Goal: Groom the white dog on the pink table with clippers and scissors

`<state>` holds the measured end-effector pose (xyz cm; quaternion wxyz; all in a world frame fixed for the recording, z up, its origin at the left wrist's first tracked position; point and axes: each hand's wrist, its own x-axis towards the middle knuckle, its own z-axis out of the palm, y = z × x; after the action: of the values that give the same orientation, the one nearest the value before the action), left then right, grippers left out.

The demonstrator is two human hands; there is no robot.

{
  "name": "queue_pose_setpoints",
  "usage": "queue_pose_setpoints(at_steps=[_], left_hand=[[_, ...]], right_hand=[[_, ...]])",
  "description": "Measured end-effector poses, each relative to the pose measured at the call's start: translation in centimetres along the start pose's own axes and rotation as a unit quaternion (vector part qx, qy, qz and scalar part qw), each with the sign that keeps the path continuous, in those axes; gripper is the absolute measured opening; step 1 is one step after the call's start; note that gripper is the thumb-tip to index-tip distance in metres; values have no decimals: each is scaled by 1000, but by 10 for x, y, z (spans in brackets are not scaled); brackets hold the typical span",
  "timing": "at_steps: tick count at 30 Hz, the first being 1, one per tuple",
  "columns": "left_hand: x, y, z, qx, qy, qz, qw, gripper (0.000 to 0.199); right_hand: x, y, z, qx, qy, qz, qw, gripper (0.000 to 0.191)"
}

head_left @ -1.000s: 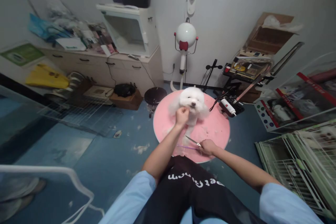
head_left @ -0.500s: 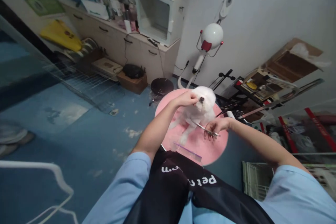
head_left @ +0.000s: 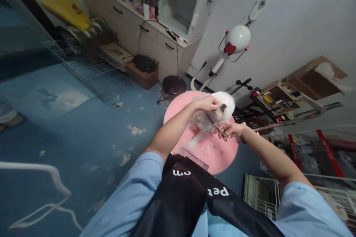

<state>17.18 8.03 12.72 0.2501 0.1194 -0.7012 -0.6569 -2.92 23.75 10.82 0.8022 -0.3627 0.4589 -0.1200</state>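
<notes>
A fluffy white dog (head_left: 228, 99) sits on a round pink table (head_left: 222, 157), its dark nose turned toward me. My left hand (head_left: 208, 103) is closed at the side of its muzzle, fingertips pinched in the fur. In my right hand (head_left: 232, 129) is a pair of scissors (head_left: 217, 128), my fingers at the handles and the blades pointing up and left under the dog's chin, close to its chest. A flat, clear comb-like strip with a purple edge (head_left: 194, 158) lies at the table's near edge, by my black apron (head_left: 183, 185).
Behind the table stand a black round stool (head_left: 174, 85) and a dryer with a white globe head (head_left: 238, 39). A drawer cabinet (head_left: 150, 42) runs along the wall. To the right are a cluttered trolley (head_left: 274, 100) and a wire crate (head_left: 261, 192). Tufts of fur dot the blue floor (head_left: 133, 114).
The camera view has tilted and shifted. The scissors have turned steeper, with their blades nearer the dog's chin. My left hand keeps its hold at the muzzle, and the dog's head has tipped slightly.
</notes>
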Motion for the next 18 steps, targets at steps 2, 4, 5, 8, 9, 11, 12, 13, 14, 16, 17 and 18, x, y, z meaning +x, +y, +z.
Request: queue_pose_setpoints(at_steps=[2, 4, 5, 8, 9, 11, 12, 13, 14, 16, 17, 18], left_hand=[[0, 5, 0, 65, -56, 16, 996, 18], [2, 9, -3, 112, -90, 27, 989, 21], [3, 10, -5, 118, -91, 29, 988, 21], [7, 10, -10, 118, -96, 36, 988, 21], [7, 9, -9, 113, -92, 34, 989, 21], [4, 6, -2, 91, -63, 12, 994, 21], [0, 3, 6, 66, -30, -7, 997, 21], [-4, 1, 17, 28, 18, -32, 999, 21], [-9, -2, 31, -25, 76, -62, 995, 21], [-20, -8, 64, -170, 220, -125, 952, 19], [-25, -11, 80, -237, 260, -150, 924, 16], [-30, -13, 96, -292, 291, -160, 897, 16]], right_hand=[[7, 10, 5, 16, -43, -6, 999, 49], [16, 18, 10, 50, -73, -29, 996, 53], [20, 21, 11, 73, -75, -46, 993, 54], [33, 27, 9, 122, -34, -92, 988, 47], [36, 28, 8, 121, -18, -93, 988, 41], [39, 31, 8, 96, -2, -82, 992, 37], [39, 32, 10, 81, 0, -74, 994, 38], [39, 34, 13, 68, 2, -67, 995, 39], [38, 35, 16, 59, 9, -66, 996, 39], [34, 37, 24, 47, 47, -74, 995, 35], [31, 38, 27, 38, 73, -75, 994, 32], [29, 39, 29, 24, 100, -71, 992, 28]])
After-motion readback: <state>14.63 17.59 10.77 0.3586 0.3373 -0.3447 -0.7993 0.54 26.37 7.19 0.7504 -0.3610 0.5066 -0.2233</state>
